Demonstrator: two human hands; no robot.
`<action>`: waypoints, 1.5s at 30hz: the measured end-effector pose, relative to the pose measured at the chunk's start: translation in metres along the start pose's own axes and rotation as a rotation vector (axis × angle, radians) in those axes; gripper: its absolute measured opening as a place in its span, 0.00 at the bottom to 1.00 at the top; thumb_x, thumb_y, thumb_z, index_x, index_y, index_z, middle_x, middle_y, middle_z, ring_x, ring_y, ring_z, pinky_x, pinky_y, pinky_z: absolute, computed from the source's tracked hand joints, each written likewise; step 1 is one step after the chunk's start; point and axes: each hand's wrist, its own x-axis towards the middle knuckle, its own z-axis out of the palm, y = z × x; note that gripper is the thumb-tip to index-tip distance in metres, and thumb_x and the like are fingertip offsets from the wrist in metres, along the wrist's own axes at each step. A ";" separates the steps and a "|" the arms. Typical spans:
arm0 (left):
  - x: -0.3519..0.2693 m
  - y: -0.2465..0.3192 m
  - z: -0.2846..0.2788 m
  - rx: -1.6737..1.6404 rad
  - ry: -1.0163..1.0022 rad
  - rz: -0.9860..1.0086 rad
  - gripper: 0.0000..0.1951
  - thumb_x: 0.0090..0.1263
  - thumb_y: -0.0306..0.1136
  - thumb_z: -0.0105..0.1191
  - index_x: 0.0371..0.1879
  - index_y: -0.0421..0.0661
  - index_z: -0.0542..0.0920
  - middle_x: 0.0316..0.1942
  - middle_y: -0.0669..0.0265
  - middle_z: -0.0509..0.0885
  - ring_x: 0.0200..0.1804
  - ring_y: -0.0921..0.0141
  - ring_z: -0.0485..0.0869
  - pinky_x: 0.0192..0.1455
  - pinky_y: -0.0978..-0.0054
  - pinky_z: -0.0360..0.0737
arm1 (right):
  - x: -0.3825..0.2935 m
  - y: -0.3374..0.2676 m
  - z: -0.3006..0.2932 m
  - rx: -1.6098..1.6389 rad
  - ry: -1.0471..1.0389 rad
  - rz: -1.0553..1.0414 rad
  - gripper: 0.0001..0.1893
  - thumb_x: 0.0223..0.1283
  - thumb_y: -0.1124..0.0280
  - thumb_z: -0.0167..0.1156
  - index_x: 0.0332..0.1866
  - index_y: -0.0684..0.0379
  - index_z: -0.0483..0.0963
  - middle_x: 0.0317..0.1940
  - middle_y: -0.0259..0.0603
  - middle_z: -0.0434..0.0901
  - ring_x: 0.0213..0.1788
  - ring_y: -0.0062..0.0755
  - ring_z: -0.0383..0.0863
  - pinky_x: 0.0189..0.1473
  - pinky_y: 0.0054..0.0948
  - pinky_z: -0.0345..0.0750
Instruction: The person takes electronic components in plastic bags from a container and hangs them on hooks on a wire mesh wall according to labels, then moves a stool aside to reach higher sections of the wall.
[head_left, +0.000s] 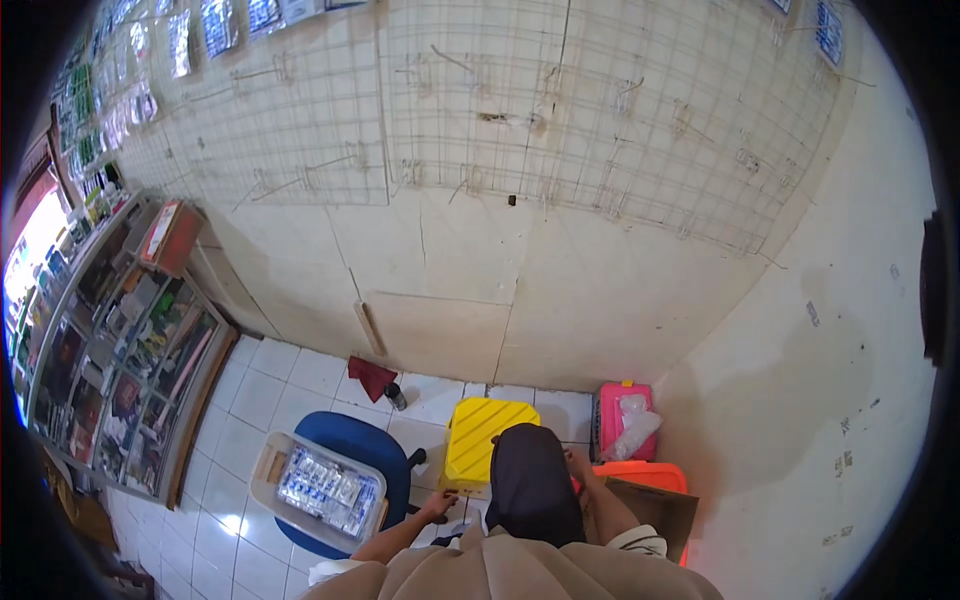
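Observation:
My left hand (437, 506) reaches forward at the near left corner of a yellow lidded plastic box (491, 431). Its fingers look apart, with nothing seen between them; whether they touch the box is unclear. A dark, rounded fabric shape (531, 480) rises in front of my shirt and covers part of the box; I cannot tell if it is a bag or a trousered knee. Just right of that shape is my right hand (577, 463), its fingers partly hidden, above an open cardboard box (652, 510).
Left, a clear plastic tub (262, 480) of silvery packets sits on a blue chair (337, 427). A pink box (630, 409) with plastic wrap and an orange lid (652, 474) stand right. A glass display case (127, 375) lines the left; wire grid racks (480, 120) cover the wall.

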 end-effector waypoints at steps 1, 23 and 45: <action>0.010 0.019 -0.003 -0.016 0.002 0.070 0.16 0.59 0.36 0.51 0.45 0.44 0.76 0.36 0.61 0.81 0.35 0.72 0.81 0.40 0.79 0.75 | 0.016 -0.002 -0.004 0.000 0.039 0.001 0.14 0.53 0.75 0.49 0.45 0.62 0.72 0.28 0.47 0.78 0.28 0.31 0.78 0.31 0.30 0.74; 0.070 0.397 -0.118 0.266 0.189 0.291 0.18 0.58 0.40 0.51 0.46 0.45 0.73 0.35 0.60 0.81 0.37 0.68 0.80 0.42 0.69 0.75 | 0.184 -0.304 -0.117 -0.276 -0.928 -0.497 0.15 0.53 0.69 0.49 0.46 0.60 0.71 0.37 0.50 0.77 0.40 0.43 0.77 0.44 0.35 0.72; -0.155 0.283 -0.047 -0.557 0.897 -0.479 0.19 0.57 0.44 0.49 0.42 0.47 0.77 0.41 0.55 0.79 0.46 0.58 0.76 0.50 0.65 0.72 | 0.214 -0.460 -0.116 -0.715 -1.230 -0.651 0.16 0.52 0.72 0.47 0.47 0.62 0.71 0.30 0.43 0.79 0.29 0.28 0.78 0.34 0.26 0.76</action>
